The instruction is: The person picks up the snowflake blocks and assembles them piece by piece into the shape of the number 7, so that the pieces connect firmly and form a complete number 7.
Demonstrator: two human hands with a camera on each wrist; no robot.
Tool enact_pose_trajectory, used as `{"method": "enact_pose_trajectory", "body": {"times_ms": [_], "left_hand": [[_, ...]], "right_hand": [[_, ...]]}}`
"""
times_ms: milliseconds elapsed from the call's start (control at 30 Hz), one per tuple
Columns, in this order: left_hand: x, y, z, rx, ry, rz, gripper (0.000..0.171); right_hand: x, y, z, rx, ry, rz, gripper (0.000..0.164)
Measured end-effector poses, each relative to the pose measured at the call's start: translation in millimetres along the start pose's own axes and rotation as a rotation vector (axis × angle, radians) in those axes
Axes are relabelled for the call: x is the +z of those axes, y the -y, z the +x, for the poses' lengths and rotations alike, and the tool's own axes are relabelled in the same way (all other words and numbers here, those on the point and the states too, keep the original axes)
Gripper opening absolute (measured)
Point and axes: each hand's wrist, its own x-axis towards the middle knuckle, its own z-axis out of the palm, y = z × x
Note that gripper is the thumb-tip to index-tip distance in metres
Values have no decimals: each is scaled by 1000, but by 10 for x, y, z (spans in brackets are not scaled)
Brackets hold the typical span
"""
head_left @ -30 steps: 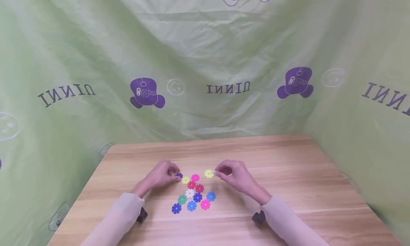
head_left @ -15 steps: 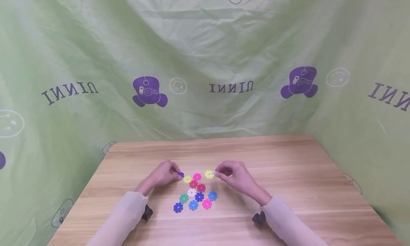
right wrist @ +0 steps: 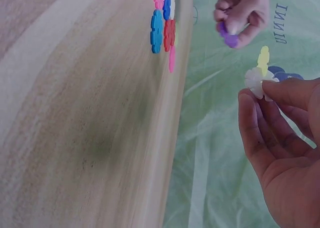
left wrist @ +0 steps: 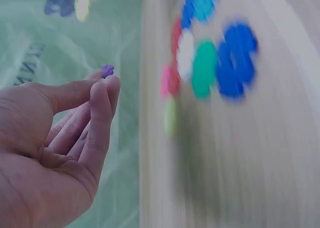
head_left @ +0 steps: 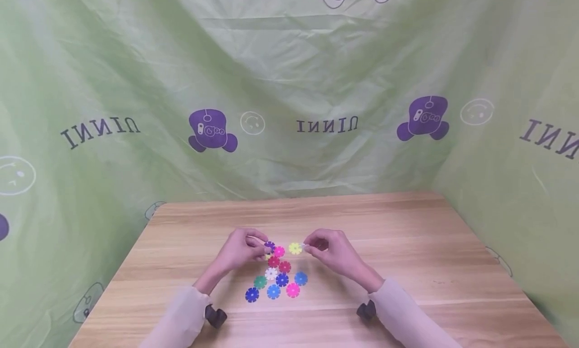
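Observation:
My left hand (head_left: 242, 248) pinches a purple notched plastic disc (head_left: 270, 246) between thumb and fingertips, above the table. In the left wrist view only a small edge of this disc shows. With thumb and forefinger my right hand (head_left: 332, 248) pinches a white notched disc (right wrist: 254, 83). A yellow disc (head_left: 295, 248) is joined to the white one and points toward the left hand. The purple and yellow discs are apart, with a short gap between them. Below the hands lie loose discs, among them a pink one (head_left: 279, 251) and a red one (head_left: 273, 261).
On the wooden table (head_left: 384, 227) several more discs lie flat in a cluster, including a white (head_left: 271, 273), a green (head_left: 260, 282) and a light blue one (head_left: 273, 291). A green printed curtain (head_left: 280, 162) hangs behind the table and along both sides.
My left hand has moved right with the purple disc, closer to the yellow one, and now partly covers a yellow disc on the table. The right hand stays nearly still.

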Motion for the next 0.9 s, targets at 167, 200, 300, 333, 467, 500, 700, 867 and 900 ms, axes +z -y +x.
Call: {"method": "enact_pose_trajectory", "body": {"times_ms": [167,200,300,333,467,500,700,867,900], "left_hand": [[93,-112,-55,12,29,-32,20],[107,-121,-62,12,30,-37,20],[154,-132,-85,25,37,-45,19],[172,-132,-89,30,37,-48,19],[241,-137,-91,39,36,-79,22],[254,-138,-91,41,29,-85,22],[295,-156,-96,46,-9,-85,22],[303,-158,-96,56,-11,-74,21],[303,-158,-93,57,-9,-74,21]], "right_hand": [[-18,1,2,8,-10,5,8],[-20,0,2,7,-11,7,9],[-23,1,-2,1,-8,6,9],[-23,2,-4,2,-7,7,9],[-15,0,-3,3,-4,9,9],[-13,0,-1,5,-4,11,9],[-3,-16,8,-15,-9,7,7],[-8,-25,4,5,-11,3,8],[-10,-27,2,3,-12,0,8]]}}
